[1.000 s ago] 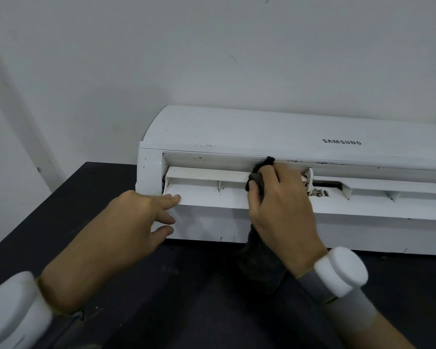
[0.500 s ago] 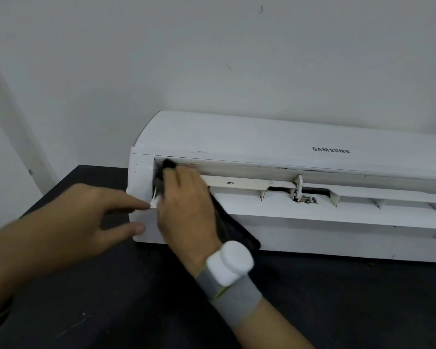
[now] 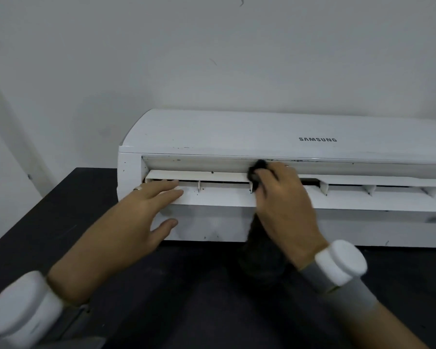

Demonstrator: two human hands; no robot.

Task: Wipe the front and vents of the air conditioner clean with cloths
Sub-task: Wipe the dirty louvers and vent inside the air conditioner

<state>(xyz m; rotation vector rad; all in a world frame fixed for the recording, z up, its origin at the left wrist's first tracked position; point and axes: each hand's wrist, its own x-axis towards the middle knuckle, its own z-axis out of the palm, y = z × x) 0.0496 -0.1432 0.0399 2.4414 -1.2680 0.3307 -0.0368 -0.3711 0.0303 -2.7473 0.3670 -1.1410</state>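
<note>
The fingers (image 3: pixel 171 190) of the left hand (image 3: pixel 141 217) lie straight and close together, and we see their tips resting on the left end of the vent flap (image 3: pixel 224 196), left of the frame's centre. The thumb (image 3: pixel 167 224) is spread away below them, over the lower front of the unit; we cannot tell whether it touches. A ring (image 3: pixel 138 188) shows on one finger of this hand.

Right of centre, the right hand (image 3: pixel 285 205) has its fingers curled round a dark cloth (image 3: pixel 258 248), pinching the bunched top of it against the upper edge of the vent opening. We see the rest of the cloth hanging from under the palm, down across the front of the casing to the desk (image 3: pixel 61 210).

The air conditioner (image 3: pixel 237 132), white and long, sits on the black desk with its back to the pale wall (image 3: pixel 212 59). It fills the middle band of the frame and runs out past the right edge. Its flap is swung open, showing a row of small fins behind it. We notice dark specks along the seam above the opening and on the left end panel. Grey lettering (image 3: pixel 317 139) stands on the curved top cover, upper right of centre.

Each wrist carries a white rounded device on a grey strap: one (image 3: pixel 23 303) at the lower left corner, the other (image 3: pixel 341 263) at the lower right.
</note>
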